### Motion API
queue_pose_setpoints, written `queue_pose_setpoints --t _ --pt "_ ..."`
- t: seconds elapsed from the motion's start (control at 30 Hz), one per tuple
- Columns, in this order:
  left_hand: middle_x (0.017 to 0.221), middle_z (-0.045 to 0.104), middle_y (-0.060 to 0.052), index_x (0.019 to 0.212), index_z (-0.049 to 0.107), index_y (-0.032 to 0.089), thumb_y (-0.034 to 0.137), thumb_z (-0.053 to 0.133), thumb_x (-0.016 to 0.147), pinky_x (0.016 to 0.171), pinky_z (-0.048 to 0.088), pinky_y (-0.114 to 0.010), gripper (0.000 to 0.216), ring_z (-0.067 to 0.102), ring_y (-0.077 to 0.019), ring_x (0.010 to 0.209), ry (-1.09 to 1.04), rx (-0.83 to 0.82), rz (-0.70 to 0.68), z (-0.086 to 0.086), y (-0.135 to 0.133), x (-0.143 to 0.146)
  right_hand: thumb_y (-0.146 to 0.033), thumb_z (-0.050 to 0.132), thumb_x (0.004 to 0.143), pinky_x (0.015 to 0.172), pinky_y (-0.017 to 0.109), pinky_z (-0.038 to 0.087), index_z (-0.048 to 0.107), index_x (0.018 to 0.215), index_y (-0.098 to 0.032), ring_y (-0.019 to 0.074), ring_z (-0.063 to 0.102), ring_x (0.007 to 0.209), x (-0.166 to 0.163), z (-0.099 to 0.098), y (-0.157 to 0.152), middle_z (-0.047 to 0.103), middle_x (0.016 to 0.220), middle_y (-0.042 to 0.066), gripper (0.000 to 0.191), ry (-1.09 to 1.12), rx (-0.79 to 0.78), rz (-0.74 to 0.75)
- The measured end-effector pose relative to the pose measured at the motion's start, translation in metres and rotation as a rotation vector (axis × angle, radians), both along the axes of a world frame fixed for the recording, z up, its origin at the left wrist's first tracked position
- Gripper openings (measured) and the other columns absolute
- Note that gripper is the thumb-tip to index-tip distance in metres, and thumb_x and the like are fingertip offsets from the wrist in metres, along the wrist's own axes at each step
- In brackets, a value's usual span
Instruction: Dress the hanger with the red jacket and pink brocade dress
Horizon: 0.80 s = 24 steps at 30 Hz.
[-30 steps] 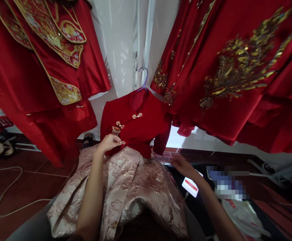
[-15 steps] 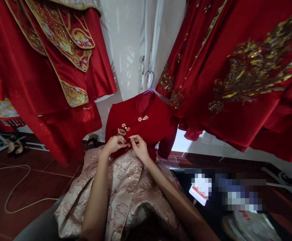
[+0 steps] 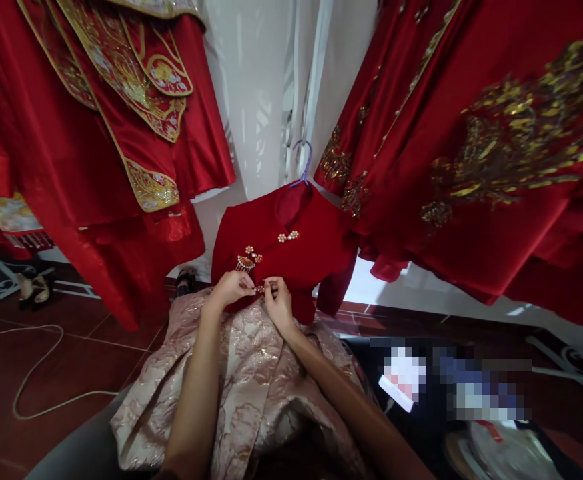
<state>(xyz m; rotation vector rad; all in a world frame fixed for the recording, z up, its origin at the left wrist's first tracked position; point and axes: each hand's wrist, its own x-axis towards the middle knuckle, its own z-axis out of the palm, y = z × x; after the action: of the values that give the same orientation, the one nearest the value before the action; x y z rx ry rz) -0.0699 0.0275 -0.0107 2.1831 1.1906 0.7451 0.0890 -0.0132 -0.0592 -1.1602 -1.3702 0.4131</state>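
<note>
A dark red top (image 3: pixel 311 257) on a purple hanger (image 3: pixel 304 160) lies over my lap, its lower part bunched above a pale pink brocade skirt (image 3: pixel 241 360). Low on its front is a small pearl flower clasp (image 3: pixel 260 289). My left hand (image 3: pixel 234 288) pinches this clasp from the left. From the right, the bent fingers of my right hand (image 3: pixel 279 303) close on its other end. Just above my left hand sits a fan-shaped brooch with hanging strands (image 3: pixel 246 263), beside another flower clasp (image 3: pixel 254 254). A third flower clasp (image 3: pixel 288 237) lies below the collar.
Red embroidered garments (image 3: pixel 86 133) hang at the left, and a sequinned red garment (image 3: pixel 501 160) hangs at the right. A dark surface at the lower right holds a lit white device (image 3: pixel 396 393) and clear round packaging (image 3: pixel 511 453). A cable (image 3: pixel 36 367) and shoes (image 3: pixel 35 291) are on the tiled floor.
My right hand has come down slightly, its fingers moving from just above the clasp onto its right end. My left hand keeps its pinch. The whole view has shifted a little.
</note>
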Motion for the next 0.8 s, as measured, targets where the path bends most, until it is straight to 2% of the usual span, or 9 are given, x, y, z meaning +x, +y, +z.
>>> queue_pose_setpoints --t 0.13,0.3,0.5,0.8 --pt "0.08 0.071 -0.005 0.079 0.068 0.016 0.031 0.068 0.065 0.069 0.048 -0.024 0.02 0.065 -0.0157 0.074 -0.014 0.009 -0.019 0.002 -0.001 0.004 -0.032 0.044 0.087 0.066 0.027 0.046 0.054 0.09 -0.018 0.0158 0.058 0.076 0.0 -0.001 -0.001 0.062 0.087 0.007 0.017 -0.006 0.012 -0.003" --pt "0.075 0.07 -0.004 0.078 0.068 0.016 0.033 0.066 0.068 0.065 0.047 -0.024 0.02 0.064 -0.0152 0.069 -0.012 0.022 0.0 0.003 -0.003 0.005 -0.03 0.044 0.087 0.066 0.027 0.047 0.054 0.09 -0.019 0.0161 0.058 0.077 0.0 -0.001 -0.002 0.061 0.087 0.006 0.016 -0.016 0.02 0.004" --pt "0.078 0.07 -0.003 0.077 0.066 0.017 0.026 0.07 0.062 0.067 0.046 -0.024 0.018 0.064 -0.0154 0.073 0.015 0.075 0.024 0.003 -0.004 0.007 -0.03 0.044 0.086 0.066 0.028 0.046 0.055 0.089 -0.019 0.0161 0.057 0.075 0.0 -0.003 0.0 0.061 0.086 0.006 0.016 -0.02 0.027 -0.007" --pt "0.074 0.069 -0.004 0.074 0.066 0.017 0.03 0.065 0.067 0.061 0.044 -0.022 0.015 0.063 -0.0153 0.069 0.056 0.119 0.053 0.01 -0.008 0.012 -0.026 0.045 0.084 0.066 0.028 0.046 0.054 0.089 -0.019 0.016 0.058 0.076 0.0 -0.004 0.001 0.061 0.087 0.006 0.013 -0.011 0.011 0.001"
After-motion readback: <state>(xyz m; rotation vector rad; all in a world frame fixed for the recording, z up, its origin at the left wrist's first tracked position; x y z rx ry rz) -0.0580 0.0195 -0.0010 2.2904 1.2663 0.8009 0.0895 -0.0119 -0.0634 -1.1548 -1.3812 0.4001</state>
